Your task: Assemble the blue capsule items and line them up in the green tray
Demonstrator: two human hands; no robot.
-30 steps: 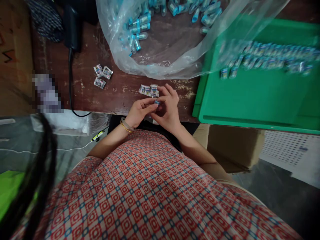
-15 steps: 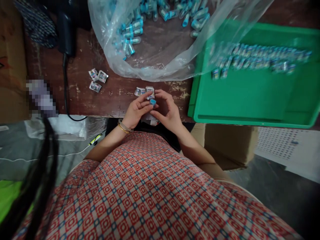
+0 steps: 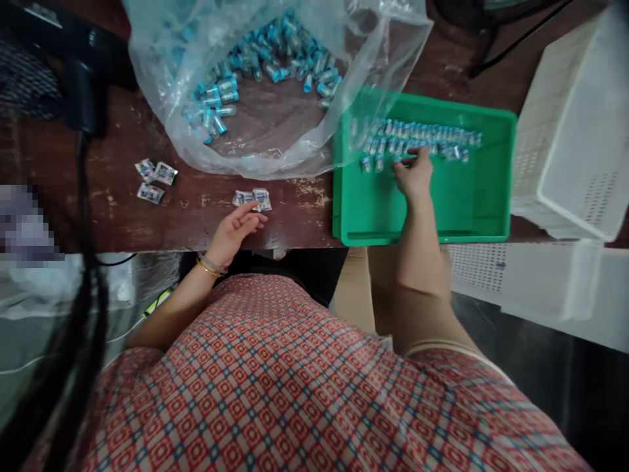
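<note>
My right hand reaches into the green tray, fingers pinched. A bit of blue shows at its fingertips, on a small blue-capped tube; the hand hides much of it. Several similar tubes lie in rows in the tray, just beyond my fingers. Over the table's front edge, my left hand is open and holds nothing, its fingers slightly apart. Its fingertips are close to two small printed sachets; whether they touch is unclear.
A clear plastic bag with many blue-capped tubes spreads over the back. Three more sachets lie at the left, near a dark hair dryer and its cord. A white perforated basket stands right of the tray.
My right hand has left my left hand and moved right, into the tray. The blue-capped piece is gone from my left hand, whose fingers have loosened. The view has shifted right.
</note>
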